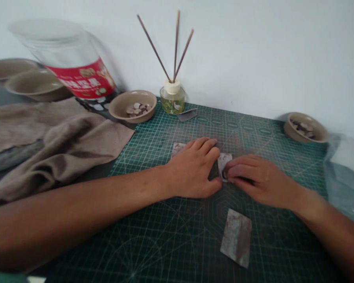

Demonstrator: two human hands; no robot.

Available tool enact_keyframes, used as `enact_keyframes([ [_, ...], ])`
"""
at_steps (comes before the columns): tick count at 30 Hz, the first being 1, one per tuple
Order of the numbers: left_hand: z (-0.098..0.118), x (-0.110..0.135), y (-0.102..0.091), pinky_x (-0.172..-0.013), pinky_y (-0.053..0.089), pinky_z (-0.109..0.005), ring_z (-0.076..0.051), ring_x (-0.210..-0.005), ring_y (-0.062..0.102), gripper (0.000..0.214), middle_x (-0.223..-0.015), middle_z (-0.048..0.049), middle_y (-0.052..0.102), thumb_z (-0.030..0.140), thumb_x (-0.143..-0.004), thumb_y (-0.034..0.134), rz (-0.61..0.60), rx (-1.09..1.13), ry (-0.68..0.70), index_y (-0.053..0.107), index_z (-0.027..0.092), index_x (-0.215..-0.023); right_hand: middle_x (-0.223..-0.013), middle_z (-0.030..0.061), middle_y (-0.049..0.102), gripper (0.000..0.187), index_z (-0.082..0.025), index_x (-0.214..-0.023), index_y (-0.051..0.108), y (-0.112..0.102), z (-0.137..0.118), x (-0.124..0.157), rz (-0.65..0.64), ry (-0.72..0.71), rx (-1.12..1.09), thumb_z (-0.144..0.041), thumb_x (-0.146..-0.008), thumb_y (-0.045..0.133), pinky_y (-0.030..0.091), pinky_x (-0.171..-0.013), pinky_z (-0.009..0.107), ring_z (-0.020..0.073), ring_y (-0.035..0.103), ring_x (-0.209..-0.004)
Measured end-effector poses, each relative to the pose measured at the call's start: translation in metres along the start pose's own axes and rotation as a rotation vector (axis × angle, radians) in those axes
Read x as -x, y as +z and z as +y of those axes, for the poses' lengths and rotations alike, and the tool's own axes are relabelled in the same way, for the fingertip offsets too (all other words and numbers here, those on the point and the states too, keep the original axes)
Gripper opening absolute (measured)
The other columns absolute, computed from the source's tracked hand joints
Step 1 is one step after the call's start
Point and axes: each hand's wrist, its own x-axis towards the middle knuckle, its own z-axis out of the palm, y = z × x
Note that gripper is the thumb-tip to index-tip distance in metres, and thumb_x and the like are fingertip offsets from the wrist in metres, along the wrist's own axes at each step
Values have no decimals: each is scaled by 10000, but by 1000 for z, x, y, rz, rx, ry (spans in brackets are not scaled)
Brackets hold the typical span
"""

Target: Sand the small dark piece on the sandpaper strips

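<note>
Together, both hands lie palm-down on the green cutting mat, fingers pointing toward each other. The left hand is loosely curved, fingers slightly apart and gripping nothing visible, its thumb close beside a small mottled square. The right hand has its fingers closed together, their tips reaching onto that square and hiding its lower part; whether they pinch it, I cannot tell. Left of the square, a mottled scrap is partly hidden by the left hand. Nearer the camera from the square lies a larger mottled sheet.
</note>
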Motion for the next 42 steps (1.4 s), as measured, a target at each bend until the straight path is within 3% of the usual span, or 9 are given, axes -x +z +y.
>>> enact_keyframes([
  [5,-1,0,-1,-1154,339,-507,-362,-1385,398,473,-1472,-196,457,473,-836,576,9,-9,-7,547,126,-1155,-1100,73,705,110,-195,-1023,644,2,5,-2,109,127,153,-191,-975,545,487,-840,413,253,654,-972],
  [10,-1,0,1,-1160,336,-500,-356,-1393,390,475,-1468,-184,467,474,-832,581,6,3,1,547,132,-1160,-1059,39,697,114,-214,-1001,633,-3,1,2,-55,39,4,-169,-976,531,490,-839,377,215,649,-958],
  [16,-1,-1,1,-1153,342,-500,-364,-1380,402,474,-1465,-196,465,473,-835,574,12,-10,-11,549,123,-1153,-1099,74,699,112,-194,-1029,640,2,4,-3,102,128,115,-186,-975,543,489,-865,417,252,644,-987],
  [21,-1,-1,0,-1158,341,-495,-357,-1392,389,484,-1462,-182,470,478,-829,582,6,8,3,546,134,-1167,-1063,36,701,119,-220,-1013,634,-4,2,1,-63,30,-13,-176,-984,527,495,-852,375,210,649,-968],
  [26,-1,-1,2,-1155,343,-502,-358,-1389,393,476,-1468,-186,463,475,-827,588,10,-1,-5,550,133,-1156,-1104,68,692,106,-201,-1026,633,1,8,-2,100,142,73,-199,-986,534,488,-873,407,241,638,-1017],
  [28,-1,-1,1,-1148,350,-508,-359,-1386,397,486,-1471,-186,460,481,-830,585,13,-3,-11,548,134,-1168,-1069,63,697,96,-204,-1000,638,-3,10,-2,68,168,93,-199,-978,545,485,-852,409,243,642,-981],
  [32,-1,-1,1,-1158,342,-497,-351,-1390,393,482,-1463,-173,469,473,-827,585,11,7,-1,547,139,-1173,-1033,31,705,121,-227,-985,642,-6,2,0,-74,61,-10,-197,-989,524,479,-829,381,211,651,-940],
  [37,-1,0,1,-1157,342,-497,-353,-1388,395,458,-1460,-178,468,471,-826,588,10,-4,-6,551,141,-1141,-1085,68,700,113,-201,-1023,641,2,4,-6,85,149,35,-201,-985,535,485,-865,394,234,642,-998],
  [42,0,-1,0,-1157,340,-499,-353,-1393,389,476,-1468,-178,462,487,-834,577,-3,3,-8,545,139,-1157,-1036,50,712,107,-212,-979,658,-7,5,0,-41,97,23,-182,-965,556,481,-863,392,224,655,-961],
])
